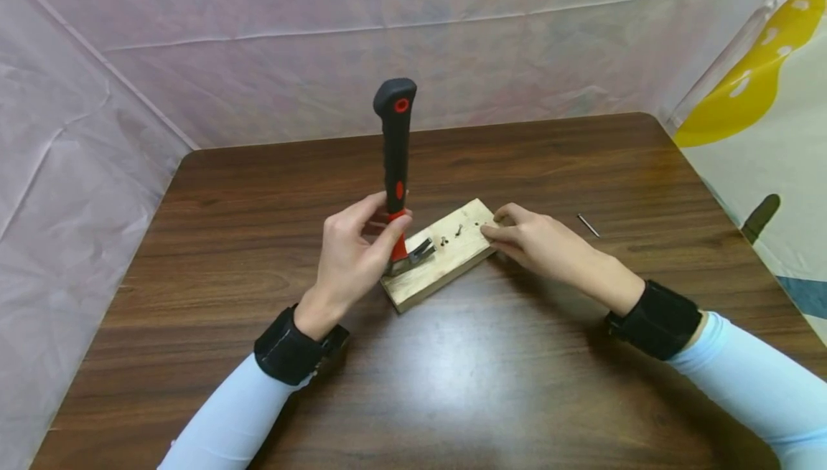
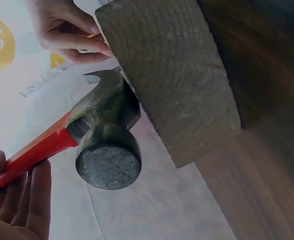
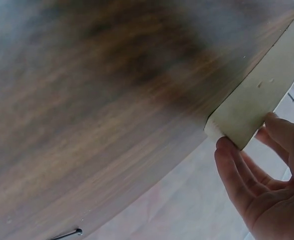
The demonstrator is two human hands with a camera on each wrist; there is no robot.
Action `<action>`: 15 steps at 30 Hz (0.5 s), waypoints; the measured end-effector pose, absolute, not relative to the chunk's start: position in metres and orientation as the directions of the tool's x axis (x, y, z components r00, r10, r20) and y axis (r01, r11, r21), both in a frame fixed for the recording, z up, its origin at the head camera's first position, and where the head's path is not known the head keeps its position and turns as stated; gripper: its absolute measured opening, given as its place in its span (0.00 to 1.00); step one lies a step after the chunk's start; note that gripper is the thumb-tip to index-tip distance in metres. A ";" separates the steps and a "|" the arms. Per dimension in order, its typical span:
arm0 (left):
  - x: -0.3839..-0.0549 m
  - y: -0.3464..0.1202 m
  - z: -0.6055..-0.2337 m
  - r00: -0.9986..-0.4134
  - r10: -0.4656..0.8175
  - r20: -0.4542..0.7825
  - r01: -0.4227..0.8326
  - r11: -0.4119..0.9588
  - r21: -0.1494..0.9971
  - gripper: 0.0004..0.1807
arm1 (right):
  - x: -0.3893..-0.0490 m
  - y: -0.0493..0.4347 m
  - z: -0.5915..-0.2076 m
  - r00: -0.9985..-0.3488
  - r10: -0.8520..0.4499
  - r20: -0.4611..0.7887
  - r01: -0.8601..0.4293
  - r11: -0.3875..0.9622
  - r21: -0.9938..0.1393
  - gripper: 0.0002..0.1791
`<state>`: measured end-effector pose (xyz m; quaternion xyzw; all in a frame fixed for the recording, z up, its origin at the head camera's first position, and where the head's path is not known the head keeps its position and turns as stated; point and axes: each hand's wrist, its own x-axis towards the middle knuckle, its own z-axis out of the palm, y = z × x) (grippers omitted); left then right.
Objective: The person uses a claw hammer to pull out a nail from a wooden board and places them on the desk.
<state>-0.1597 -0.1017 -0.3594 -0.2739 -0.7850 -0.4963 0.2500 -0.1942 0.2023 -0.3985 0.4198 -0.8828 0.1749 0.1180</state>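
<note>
One left hand (image 1: 349, 251) pinches an upright black-and-red claw hammer (image 1: 395, 161), head down on a pale rectangular wooden block (image 1: 449, 256); the right hand (image 1: 539, 244) grips the block's end, a slim metal nail (image 1: 589, 225) beyond that hand on the brown bench (image 1: 652, 183).

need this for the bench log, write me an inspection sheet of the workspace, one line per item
surface: brown wood-grain table, light glaring off its near part
job's things: claw hammer with handle up, head at the left end of the wooden block; small dark bits on the block's top, too small to identify here
clutter: one loose nail right of the block
hands: left hand grips the hammer's handle; right hand holds the block's right end
cables: nothing seen
surroundings: pale sheeting; yellow shape at right
</note>
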 end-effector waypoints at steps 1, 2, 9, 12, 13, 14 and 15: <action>-0.160 -0.101 -0.359 -0.725 0.186 0.663 0.678 0.363 0.640 0.12 | -0.194 0.202 -0.398 -0.619 -0.701 0.353 -0.783 0.586 -0.209 0.16; -0.160 -0.101 -0.358 -0.725 0.190 0.662 0.677 0.371 0.635 0.12 | -0.194 0.201 -0.398 -0.618 -0.703 0.351 -0.784 0.586 -0.208 0.16; -0.161 -0.101 -0.356 -0.723 0.216 0.656 0.679 0.394 0.619 0.14 | -0.192 0.199 -0.398 -0.622 -0.706 0.339 -0.781 0.588 -0.211 0.15; -0.162 -0.101 -0.355 -0.727 0.228 0.648 0.677 0.400 0.618 0.14 | -0.192 0.197 -0.399 -0.621 -0.706 0.341 -0.782 0.585 -0.215 0.15; -0.162 -0.100 -0.355 -0.728 0.231 0.645 0.676 0.399 0.620 0.15 | -0.192 0.197 -0.399 -0.620 -0.707 0.342 -0.784 0.583 -0.215 0.15; -0.163 -0.100 -0.355 -0.730 0.235 0.642 0.675 0.398 0.622 0.15 | -0.191 0.196 -0.399 -0.620 -0.706 0.341 -0.783 0.583 -0.217 0.15; -0.163 -0.100 -0.355 -0.730 0.238 0.641 0.676 0.396 0.622 0.15 | -0.191 0.196 -0.399 -0.620 -0.706 0.342 -0.783 0.583 -0.218 0.15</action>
